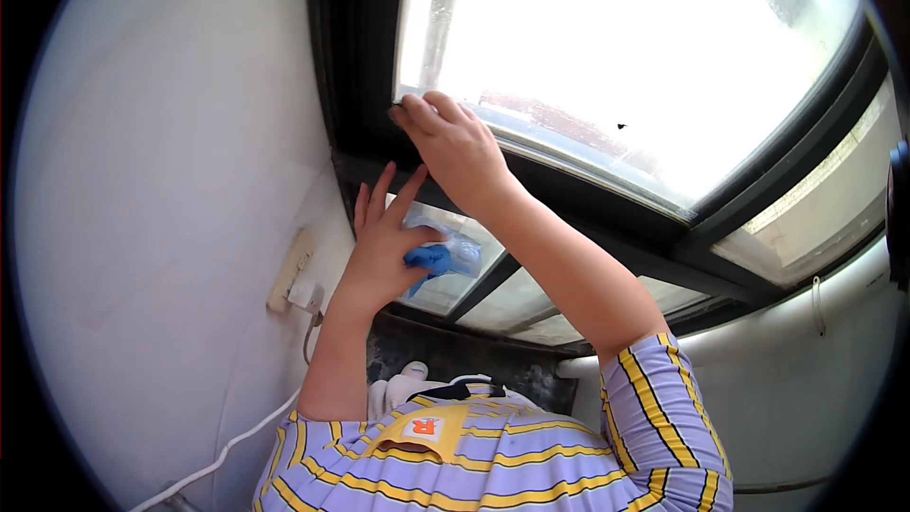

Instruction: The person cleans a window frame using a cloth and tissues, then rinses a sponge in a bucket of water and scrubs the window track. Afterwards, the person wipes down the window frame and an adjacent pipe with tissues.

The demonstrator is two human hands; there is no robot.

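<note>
White wall [171, 152] spans nine o'clock beside a window [607, 57] at one, the right hand [457, 147] at its eight-o'clock corner, hold unclear, while the left hand [381, 251], at seven from it, pinches blue plastic [429, 259], probably best kept clear of that corner.

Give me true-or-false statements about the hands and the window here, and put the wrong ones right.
1. The left hand holds a blue bundle. True.
2. The right hand is at the upper right corner of the large glass pane. False: in the picture, it is at the lower left corner.
3. The window frame is dark. True.
4. The person's shirt is plain red. False: it is purple with yellow stripes.
5. Both hands wear gloves. False: both are bare.
</note>
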